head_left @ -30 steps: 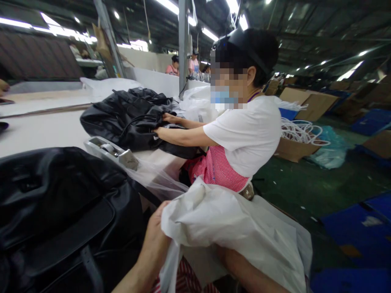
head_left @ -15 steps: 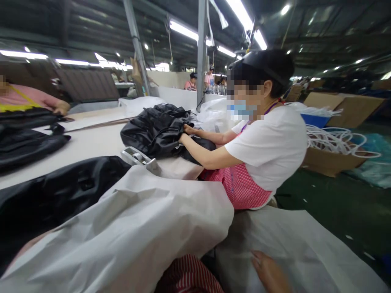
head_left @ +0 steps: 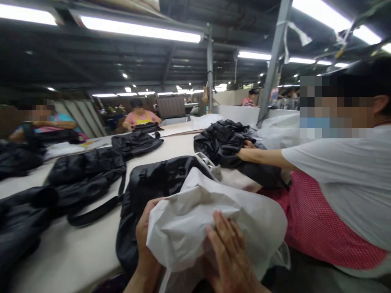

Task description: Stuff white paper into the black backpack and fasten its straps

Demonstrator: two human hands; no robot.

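Left hand (head_left: 148, 234) clasps the white sheet (head_left: 189, 207) by the bench's (head_left: 82, 248) near edge, right hand (head_left: 230, 254) lying against it, fingers extended, and that loose upper fold could snag the tape dispenser (head_left: 216, 173) if dragged sideways.

1. A pale, broad worktable (head_left: 91, 244) spreads left of the left hand (head_left: 149, 240) and runs away beyond it.
2. Past the table's far part, ahead of the right hand (head_left: 227, 248), stands a low white partition (head_left: 238, 116).
3. A slanted grey post (head_left: 275, 61) rises beyond and to the right of the right hand; a slimmer upright post (head_left: 210, 69) stands farther back.
4. Far beyond the left hand is a brown ribbed panel (head_left: 171, 106), with pale slatted panels (head_left: 82, 118) farther left.
5. High above both hands, long white tube lights (head_left: 140, 30) glow under a dark ceiling (head_left: 137, 61).
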